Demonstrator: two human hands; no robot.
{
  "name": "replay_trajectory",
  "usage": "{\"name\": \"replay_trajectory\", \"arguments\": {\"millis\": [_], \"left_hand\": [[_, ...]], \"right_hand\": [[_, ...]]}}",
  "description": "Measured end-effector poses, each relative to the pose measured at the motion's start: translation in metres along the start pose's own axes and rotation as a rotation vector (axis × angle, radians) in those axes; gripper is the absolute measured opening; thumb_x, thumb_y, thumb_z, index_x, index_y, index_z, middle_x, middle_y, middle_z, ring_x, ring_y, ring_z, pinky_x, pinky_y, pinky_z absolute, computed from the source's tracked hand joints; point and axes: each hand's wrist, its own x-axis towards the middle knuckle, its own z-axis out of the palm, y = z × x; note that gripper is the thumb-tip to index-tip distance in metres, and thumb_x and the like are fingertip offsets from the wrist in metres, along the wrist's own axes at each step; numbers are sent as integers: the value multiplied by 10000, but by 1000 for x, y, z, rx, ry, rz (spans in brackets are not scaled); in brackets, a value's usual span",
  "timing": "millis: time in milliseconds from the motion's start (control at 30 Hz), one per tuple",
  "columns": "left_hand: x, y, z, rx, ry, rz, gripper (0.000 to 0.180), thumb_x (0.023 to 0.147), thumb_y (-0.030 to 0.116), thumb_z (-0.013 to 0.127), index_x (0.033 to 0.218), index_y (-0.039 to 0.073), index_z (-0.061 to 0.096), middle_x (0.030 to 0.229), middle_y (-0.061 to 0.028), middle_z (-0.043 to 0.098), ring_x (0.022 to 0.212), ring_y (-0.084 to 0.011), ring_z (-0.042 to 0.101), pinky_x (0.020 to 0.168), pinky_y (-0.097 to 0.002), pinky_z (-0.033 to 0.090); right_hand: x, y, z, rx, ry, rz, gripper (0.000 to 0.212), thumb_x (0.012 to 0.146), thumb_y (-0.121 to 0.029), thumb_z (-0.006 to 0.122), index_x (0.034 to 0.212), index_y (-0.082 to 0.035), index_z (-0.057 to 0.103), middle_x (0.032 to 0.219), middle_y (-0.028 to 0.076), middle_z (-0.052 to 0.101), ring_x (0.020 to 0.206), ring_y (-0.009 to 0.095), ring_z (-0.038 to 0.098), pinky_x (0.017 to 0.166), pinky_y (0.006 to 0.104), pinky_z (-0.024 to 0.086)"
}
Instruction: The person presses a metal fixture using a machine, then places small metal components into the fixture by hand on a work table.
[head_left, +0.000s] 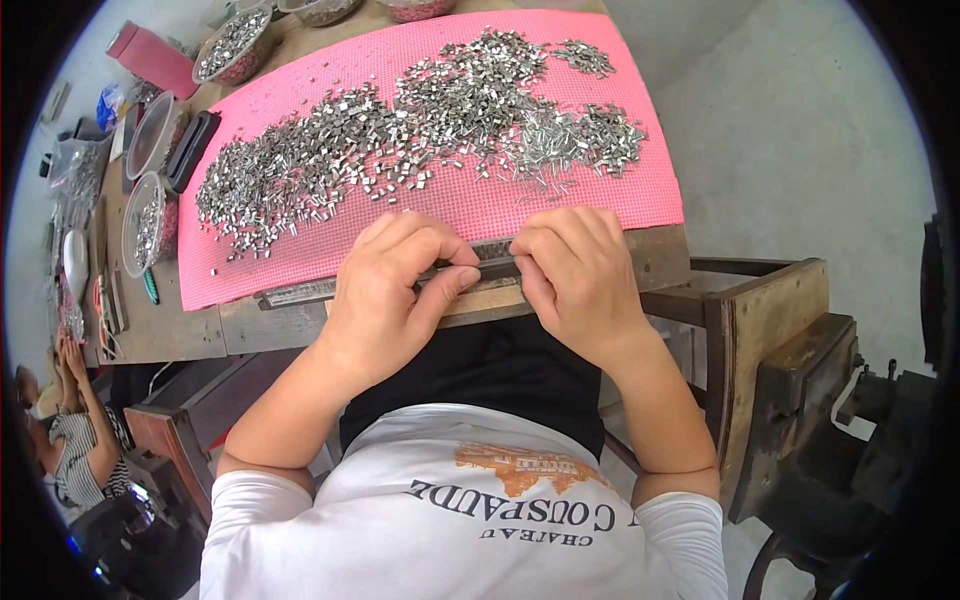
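My left hand (390, 290) and my right hand (575, 275) meet at the table's front edge, fingertips a short gap apart. Thumb and forefinger of each are pinched together, and whatever lies between them is too small or hidden to name. Beneath the fingertips runs a long dark metal bar (498, 268), beside a pale wooden strip (497, 298). Beyond my hands, a wide heap of small silvery metal pieces (340, 145) spreads across a pink textured mat (310, 255). Thin pin-like pieces (545, 140) lie at the heap's right part.
Clear plastic tubs (150, 225) with metal pieces line the left side, near a black case (193, 150) and a pink bottle (150, 58). Another tub (235, 50) stands at the back. A wooden stand with dark machinery (800, 400) is on the right. Another person (85, 440) sits at far left.
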Motion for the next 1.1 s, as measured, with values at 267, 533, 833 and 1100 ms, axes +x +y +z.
{"name": "replay_trajectory", "arguments": {"millis": [267, 533, 833, 1100], "left_hand": [[9, -1, 22, 193, 61, 122, 136, 806, 114, 814, 894, 113, 711, 939, -19, 657, 887, -255, 614, 793, -394, 445], [10, -3, 28, 302, 112, 142, 160, 772, 82, 833, 879, 118, 721, 925, -7, 678, 852, -240, 628, 762, -379, 441], [-9, -2, 2, 152, 193, 87, 228, 708, 138, 880, 903, 148, 763, 891, 19, 680, 810, -228, 641, 728, -375, 441], [-5, 42, -99, -649, 261, 444, 840, 813, 268, 917, 1434, -83, 474, 1228, -317, 677, 1080, -361, 718, 951, -429, 601]], "right_hand": [[-3, 6, -2, 58, 50, 3, 193, 777, -29, 775, 944, -81, 693, 982, 32, 685, 937, 242, 655, 864, 394, 451], [-6, 8, 9, 233, 143, 76, 184, 814, -5, 776, 973, -75, 718, 970, 46, 736, 925, 263, 686, 872, 388, 468], [3, -32, 6, 242, 155, 120, 200, 802, 60, 765, 963, -56, 735, 974, 95, 735, 931, 278, 698, 881, 380, 486], [1, -43, 21, 231, 189, 104, 187, 801, 78, 754, 946, -38, 730, 1003, 104, 750, 957, 281, 703, 901, 366, 496]]}}
